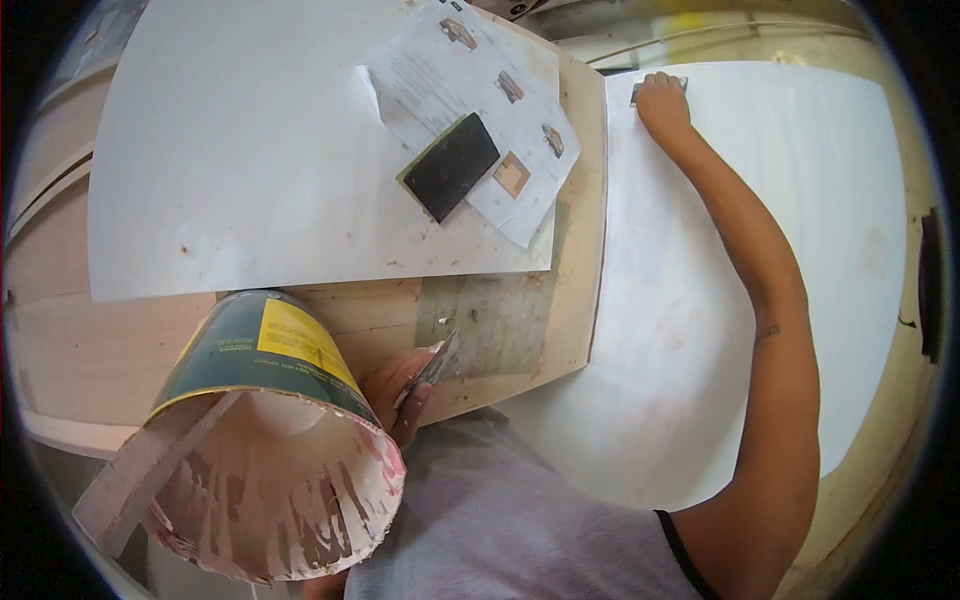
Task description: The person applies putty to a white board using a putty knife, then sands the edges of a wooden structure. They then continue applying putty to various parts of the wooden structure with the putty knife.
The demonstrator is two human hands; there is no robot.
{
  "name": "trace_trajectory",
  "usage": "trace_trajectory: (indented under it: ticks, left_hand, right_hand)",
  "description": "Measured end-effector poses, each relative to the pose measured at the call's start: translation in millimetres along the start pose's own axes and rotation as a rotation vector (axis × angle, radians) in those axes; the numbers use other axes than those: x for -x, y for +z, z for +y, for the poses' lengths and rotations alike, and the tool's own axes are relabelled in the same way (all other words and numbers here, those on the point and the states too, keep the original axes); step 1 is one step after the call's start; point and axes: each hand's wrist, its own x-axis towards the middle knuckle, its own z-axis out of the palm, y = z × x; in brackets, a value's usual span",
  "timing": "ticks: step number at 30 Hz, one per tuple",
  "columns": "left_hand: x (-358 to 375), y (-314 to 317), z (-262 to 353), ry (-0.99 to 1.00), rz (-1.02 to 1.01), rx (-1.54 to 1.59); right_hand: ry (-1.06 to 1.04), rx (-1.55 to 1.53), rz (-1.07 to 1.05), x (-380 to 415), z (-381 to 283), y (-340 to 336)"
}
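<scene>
My right hand [662, 104] is at the far edge of a white-coated panel [700, 290]. Its fingers are closed on a small grey flat scraper [635, 94], mostly hidden under the hand. My left hand [405, 400], close to my body, grips a thin metal putty knife [438, 362] with some pale filler on it. Part of this hand is hidden behind a large green and yellow can [230, 345]. The can's wide mouth faces me, its inside smeared with pinkish-white filler, and a flat wooden stick [150, 475] leans out of it.
A wooden board [580, 300] lies left of the panel. On it are a white sheet [250, 150], a printed paper [430, 90] and a dark sanding block [450, 168]. A pale wooden piece [60, 340] is at the far left.
</scene>
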Motion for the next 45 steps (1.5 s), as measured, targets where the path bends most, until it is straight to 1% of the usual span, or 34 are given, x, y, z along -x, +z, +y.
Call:
trace_trajectory:
  ticks: [2,4,5,7,8,10,11,13,15,19,23,26,28,31,34,36,40,42,43,44,45]
  left_hand:
    - [3,0,-12,0.020,-0.013,0.017]
    - [2,0,-13,0.043,-0.021,0.038]
    - [3,0,-11,0.029,-0.011,0.031]
    - [6,1,-11,0.015,-0.004,0.025]
    - [8,2,-13,0.054,0.022,-0.018]
    - [7,3,-11,0.092,0.056,-0.059]
    - [7,3,-9,0.088,0.054,-0.079]
    - [4,1,-4,0.083,0.056,-0.099]
    - [-1,-2,-3,0.104,-0.041,-0.077]
    - [5,-1,-4,0.064,-0.053,-0.143]
    - [1,1,2,0.077,-0.023,-0.093]
    - [1,1,8,0.047,0.003,-0.089]
    - [2,3,6,0.026,0.018,-0.090]
    - [7,7,-5,0.067,0.049,-0.080]
    - [12,4,-7,0.046,0.053,-0.164]
    - [15,5,-8,-0.029,0.080,-0.097]
    - [17,6,-5,0.049,0.084,-0.156]
    - [20,4,-1,-0.073,0.099,-0.144]
    - [23,3,-15,-0.065,0.079,-0.152]
    - [27,4,-37,0.066,0.104,-0.332]
    - [29,1,-41,0.137,0.103,-0.423]
  right_hand:
    - [-0.012,0.022,-0.028,17,-1,-13]
    - [-0.071,-0.048,-0.194,24,-3,-30]
    - [-0.070,-0.046,-0.194,21,-2,-34]
    - [-0.075,-0.103,-0.129,15,0,-34]
    - [-0.074,-0.101,-0.131,11,2,-31]
    - [-0.045,-0.031,-0.083,-2,7,-20]
    - [-0.046,-0.031,-0.080,-6,8,-14]
    - [-0.029,0.065,-0.024,-13,8,-4]
    - [-0.025,0.028,-0.035,-19,8,1]
    - [-0.022,-0.033,-0.051,-22,2,-4]
    - [0.022,0.008,-0.046,-28,5,2]
    - [-0.002,-0.037,-0.109,-28,5,4]
    - [0.001,0.008,-0.037,-28,3,5]
    - [0.002,-0.009,-0.058,-26,3,1]
    - [-0.004,-0.027,-0.071,-13,1,-7]
    - [0.025,-0.002,-0.075,5,-6,-15]
    - [0.097,0.016,-0.094,59,-25,-24]
    - [0.115,-0.016,-0.143,92,-35,-48]
    - [0.118,-0.045,-0.181,109,-42,-61]
    - [0.135,-0.053,-0.197,125,-49,-70]
    - [0.141,-0.033,-0.220,140,-57,-76]
